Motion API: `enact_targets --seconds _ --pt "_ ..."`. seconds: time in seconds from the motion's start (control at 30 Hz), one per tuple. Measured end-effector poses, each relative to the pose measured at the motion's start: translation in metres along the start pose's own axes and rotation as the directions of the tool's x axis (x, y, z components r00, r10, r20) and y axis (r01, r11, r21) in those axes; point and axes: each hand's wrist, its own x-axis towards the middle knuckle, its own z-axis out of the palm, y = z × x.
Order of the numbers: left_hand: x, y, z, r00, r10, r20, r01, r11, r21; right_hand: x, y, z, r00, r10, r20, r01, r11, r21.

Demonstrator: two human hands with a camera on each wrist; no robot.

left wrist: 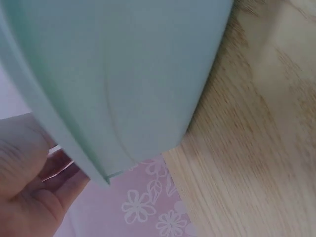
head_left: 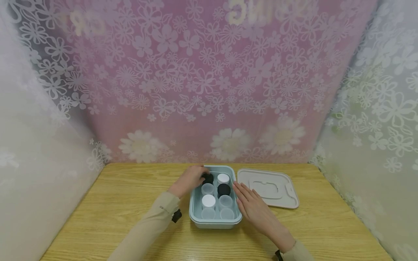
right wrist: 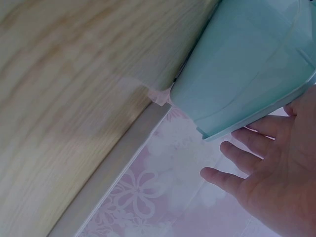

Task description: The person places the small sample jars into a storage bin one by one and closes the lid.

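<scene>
A light blue plastic box stands on the table, holding two rows of small round cups. My left hand reaches over the box's back left side, its fingers curled at a black-topped cup; in the left wrist view the box wall hides the fingertips. Fingers straight, my right hand rests along the right rim. Inside, a white-topped cup and a black-topped cup sit at the back right. Another white-topped cup is in the left row. Translucent cups fill the other spots.
A pale grey lid lies flat on the wooden table, right of the box and beyond my right hand. Flowered curtains hang behind the table and on both sides.
</scene>
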Motion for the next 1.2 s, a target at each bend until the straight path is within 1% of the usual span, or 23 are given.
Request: enact_targets --seconds 0.07,0.13,0.23,0.33,0.47,0.53,0.6,0.67,0.73,0.83,0.93,1.0,1.07,1.13,1.2 --pt "-0.003 0.0 -0.003 0.999 -0.006 -0.034 0.005 0.999 -0.048 0.0 -0.001 0.0 1.0 0.009 0.003 -0.009 1.0 0.01" --pt "-0.006 0.0 -0.005 0.998 -0.03 -0.061 0.024 0.995 -0.096 0.0 -0.001 0.0 1.0 0.019 0.002 -0.019 1.0 0.025" --pt "-0.011 0.001 -0.008 0.993 -0.071 -0.098 0.053 0.983 -0.174 0.0 -0.002 0.0 1.0 0.027 -0.004 -0.026 0.998 0.05" --pt "-0.017 0.003 -0.011 0.985 -0.114 -0.13 0.076 0.961 -0.267 0.0 -0.003 0.0 1.0 0.024 -0.006 -0.023 0.998 0.063" --pt "-0.024 0.009 -0.013 0.97 -0.156 -0.184 0.084 0.932 -0.352 0.001 -0.002 -0.001 1.0 0.003 -0.021 -0.002 0.999 0.051" --pt "-0.027 0.014 -0.014 0.961 -0.183 -0.208 0.092 0.919 -0.384 0.002 -0.001 -0.002 0.999 -0.017 -0.048 0.018 0.999 0.034" --pt "-0.03 0.021 -0.016 0.951 -0.21 -0.226 0.096 0.898 -0.43 0.003 0.001 -0.005 0.995 -0.04 -0.091 0.042 0.999 0.023" --pt "-0.033 0.028 -0.017 0.942 -0.239 -0.235 0.103 0.874 -0.475 0.004 0.003 -0.008 0.986 -0.058 -0.154 0.061 0.998 0.014" --pt "-0.034 0.036 -0.018 0.936 -0.26 -0.239 0.102 0.848 -0.521 0.004 0.006 -0.012 0.972 -0.066 -0.225 0.072 0.997 0.018" --pt "-0.033 0.047 -0.015 0.929 -0.279 -0.243 0.094 0.813 -0.574 0.002 0.013 -0.021 0.945 -0.037 -0.325 0.059 0.997 0.057" --pt "-0.031 0.059 -0.012 0.927 -0.282 -0.246 0.078 0.789 -0.61 -0.001 0.023 -0.031 0.921 0.003 -0.388 0.038 0.995 0.097" --pt "-0.028 0.068 -0.011 0.93 -0.275 -0.245 0.066 0.778 -0.624 -0.005 0.031 -0.038 0.909 0.025 -0.416 0.025 0.993 0.114" --pt "-0.025 0.078 -0.009 0.932 -0.265 -0.247 0.053 0.773 -0.632 -0.009 0.041 -0.044 0.899 0.049 -0.434 0.005 0.993 0.121" --pt "-0.02 0.089 -0.007 0.934 -0.252 -0.253 0.035 0.77 -0.637 -0.014 0.052 -0.05 0.896 0.088 -0.436 -0.027 0.989 0.146" --pt "-0.015 0.101 -0.005 0.934 -0.235 -0.268 0.013 0.772 -0.635 -0.02 0.064 -0.056 0.897 0.149 -0.417 -0.082 0.981 0.174"
